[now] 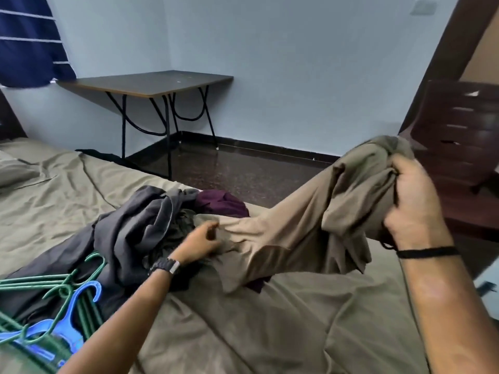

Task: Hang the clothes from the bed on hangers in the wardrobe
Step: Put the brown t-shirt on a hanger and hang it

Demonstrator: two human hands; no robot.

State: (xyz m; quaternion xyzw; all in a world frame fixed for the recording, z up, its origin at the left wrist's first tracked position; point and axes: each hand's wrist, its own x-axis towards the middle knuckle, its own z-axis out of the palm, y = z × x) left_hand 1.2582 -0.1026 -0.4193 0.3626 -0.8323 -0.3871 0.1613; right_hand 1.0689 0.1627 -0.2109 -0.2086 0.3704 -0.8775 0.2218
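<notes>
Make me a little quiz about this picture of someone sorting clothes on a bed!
1. True or false: the right hand grips the khaki garment.
2. What colour is the one hanger that is not green?
A) red B) blue C) white
3. Fill in: the left hand wears a ____ on its wrist.

Key: 1 true; 2 B; 3 watch.
</notes>
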